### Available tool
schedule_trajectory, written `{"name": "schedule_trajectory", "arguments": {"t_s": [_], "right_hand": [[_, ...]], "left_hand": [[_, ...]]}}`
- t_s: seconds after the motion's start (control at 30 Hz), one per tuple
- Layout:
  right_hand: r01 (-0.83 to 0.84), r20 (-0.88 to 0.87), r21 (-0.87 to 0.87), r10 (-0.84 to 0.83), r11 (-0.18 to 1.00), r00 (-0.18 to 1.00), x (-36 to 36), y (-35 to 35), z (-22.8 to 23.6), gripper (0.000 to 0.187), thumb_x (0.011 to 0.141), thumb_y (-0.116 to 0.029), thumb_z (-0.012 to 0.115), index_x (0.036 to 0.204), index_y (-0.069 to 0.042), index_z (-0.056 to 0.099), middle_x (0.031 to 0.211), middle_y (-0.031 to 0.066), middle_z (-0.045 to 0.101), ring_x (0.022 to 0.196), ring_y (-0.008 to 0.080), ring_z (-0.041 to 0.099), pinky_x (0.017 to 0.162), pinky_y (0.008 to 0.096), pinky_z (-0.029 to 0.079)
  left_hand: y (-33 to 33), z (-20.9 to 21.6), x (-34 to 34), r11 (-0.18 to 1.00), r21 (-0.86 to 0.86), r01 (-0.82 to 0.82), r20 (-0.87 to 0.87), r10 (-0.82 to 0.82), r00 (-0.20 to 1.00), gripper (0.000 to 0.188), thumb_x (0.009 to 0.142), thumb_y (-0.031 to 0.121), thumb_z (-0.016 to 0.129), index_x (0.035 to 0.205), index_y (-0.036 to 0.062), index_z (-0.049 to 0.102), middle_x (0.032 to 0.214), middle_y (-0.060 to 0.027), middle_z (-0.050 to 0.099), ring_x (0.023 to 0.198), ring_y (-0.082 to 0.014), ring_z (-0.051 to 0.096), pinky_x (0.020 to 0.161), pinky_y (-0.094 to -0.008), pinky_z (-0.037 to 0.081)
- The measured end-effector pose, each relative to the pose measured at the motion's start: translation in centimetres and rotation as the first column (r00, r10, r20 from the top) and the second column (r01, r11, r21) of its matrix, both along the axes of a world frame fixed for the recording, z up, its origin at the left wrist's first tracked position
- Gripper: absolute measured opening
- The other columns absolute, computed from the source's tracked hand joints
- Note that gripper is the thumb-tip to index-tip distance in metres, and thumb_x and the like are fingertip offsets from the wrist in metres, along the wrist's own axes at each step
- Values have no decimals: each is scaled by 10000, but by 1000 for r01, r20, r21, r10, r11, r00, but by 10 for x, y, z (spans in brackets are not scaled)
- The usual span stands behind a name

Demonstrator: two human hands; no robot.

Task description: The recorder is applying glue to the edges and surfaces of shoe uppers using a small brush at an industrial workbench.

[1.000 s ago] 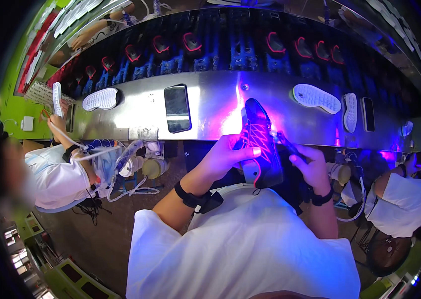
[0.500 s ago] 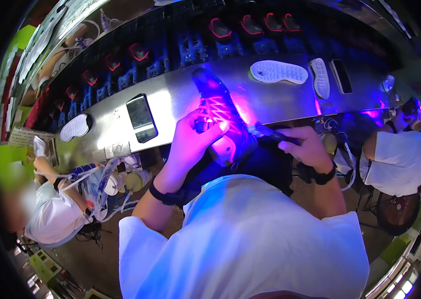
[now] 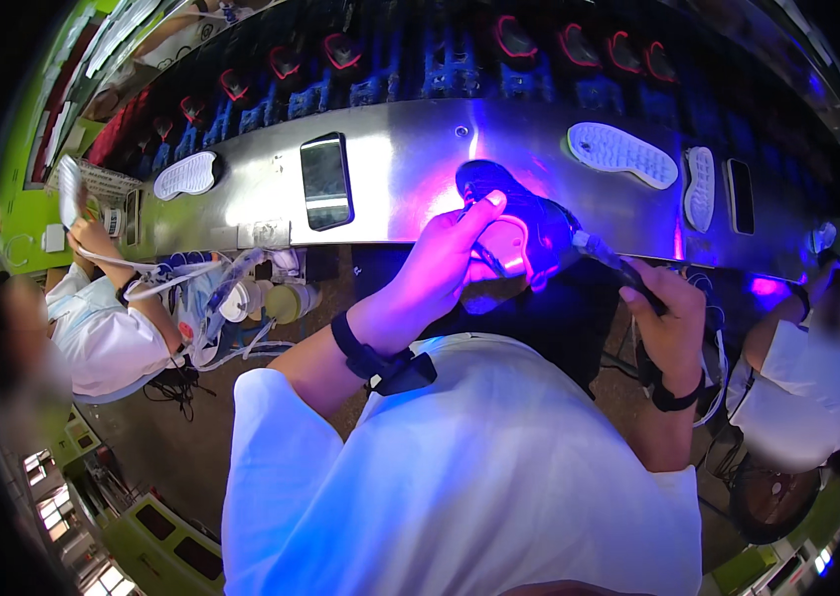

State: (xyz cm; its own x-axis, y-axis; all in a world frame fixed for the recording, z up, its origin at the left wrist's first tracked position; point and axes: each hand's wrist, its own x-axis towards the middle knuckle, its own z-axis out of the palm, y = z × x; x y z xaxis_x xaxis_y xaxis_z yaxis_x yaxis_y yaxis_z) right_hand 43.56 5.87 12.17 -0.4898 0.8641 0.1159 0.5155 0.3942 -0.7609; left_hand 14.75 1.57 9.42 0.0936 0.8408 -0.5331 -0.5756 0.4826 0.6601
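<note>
My left hand [image 3: 443, 253] is closed around a dark shoe upper [image 3: 547, 221], its thumb lying over the shoe's opening. Purple-pink light falls on the shoe, which is tilted above the near edge of the metal table [image 3: 395, 159]. Between the fingers of my right hand [image 3: 676, 313] is a brush [image 3: 623, 266] with a dark handle. The pale tip of the brush is at the right side of the shoe; whether it touches, I cannot tell for sure.
On the table lie a large white sole [image 3: 623, 156], a narrower sole [image 3: 699, 189], a phone [image 3: 741, 196], another phone [image 3: 326, 182] and a sole [image 3: 185, 176] at left. Beyond runs a row of blue racks [image 3: 450, 70] with dark red-edged shoes. Co-workers sit at both sides.
The shoe has been turned, so its laced front no longer shows and its opening faces my left thumb. Both hands have shifted right in the picture, as the view swung left.
</note>
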Motion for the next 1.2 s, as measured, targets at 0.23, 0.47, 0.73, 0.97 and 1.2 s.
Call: {"name": "schedule_trajectory", "arguments": {"t_s": [0.23, 0.47, 0.73, 0.97, 1.2], "right_hand": [[-88, 67, 10, 87, 996, 994, -21, 18, 25, 364, 827, -74, 759, 1189, -82, 724, 753, 111, 599, 649, 237, 570, 620, 325, 443], [-125, 35, 0, 125, 992, 992, -50, 21, 23, 363, 832, -64, 761, 1194, -70, 727, 813, 115, 650, 708, 231, 626, 674, 316, 485], [-140, 23, 39, 139, 989, 990, -66, 7, -10, 389, 796, -83, 797, 1179, -54, 735, 822, 96, 666, 721, 217, 630, 688, 314, 492], [44, -123, -74, -53, 996, 991, -40, -18, -55, 348, 835, -50, 779, 1169, 14, 705, 982, 142, 738, 868, 193, 699, 821, 299, 527], [154, -176, -512, -278, 845, 944, -34, 0, -31, 338, 917, -87, 732, 1237, 2, 673, 993, 101, 737, 855, 139, 660, 817, 298, 523]], "left_hand": [[-19, 7, -7, 975, -213, -57, 273, 116, 955, 460, 1028, 454, 557, 1280, 69, 539, 1123, -115, 678, 971, -242, 705, 792, -357, 631], [-33, -1, -27, 964, -265, 32, 677, 162, 718, 438, 1037, 406, 532, 1306, 60, 547, 1125, -146, 672, 913, -264, 719, 738, -344, 672], [-44, -18, -38, 903, -298, 310, 947, 238, 218, 635, 1010, 512, 499, 1313, -46, 487, 979, -310, 647, 826, -346, 741, 671, -334, 677], [-35, 16, -30, 966, -250, 73, 738, 141, 660, 528, 1003, 429, 563, 1319, 8, 518, 999, -246, 681, 826, -332, 737, 775, -384, 660], [-7, 5, -16, 882, 471, -5, -432, 235, 871, 802, 719, 5, 861, 1431, 8, 491, 1242, -103, 628, 1124, -210, 637, 966, -358, 529]]}}
